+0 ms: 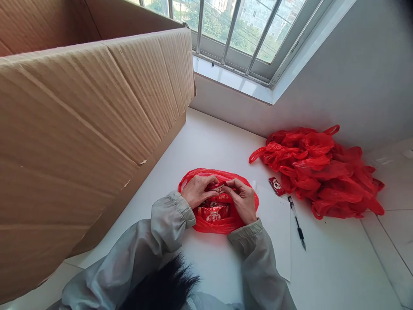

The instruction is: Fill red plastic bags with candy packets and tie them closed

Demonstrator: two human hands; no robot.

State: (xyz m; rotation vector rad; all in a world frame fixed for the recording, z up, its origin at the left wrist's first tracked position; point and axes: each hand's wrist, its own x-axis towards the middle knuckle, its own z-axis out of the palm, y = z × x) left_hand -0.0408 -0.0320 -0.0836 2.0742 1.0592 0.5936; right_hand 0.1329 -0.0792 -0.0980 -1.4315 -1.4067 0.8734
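You look to be filling the red bag (226,228): your left hand (197,189) and right hand (243,200) both pinch a red packet (218,188) over its mouth. It needs seating flat among the others.

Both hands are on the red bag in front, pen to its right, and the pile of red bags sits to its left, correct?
No: the head view shows the pile of red bags right of the held red bag, beyond the pen. Only the cardboard box stands on the left.

Print on red packets (213,212) illegible
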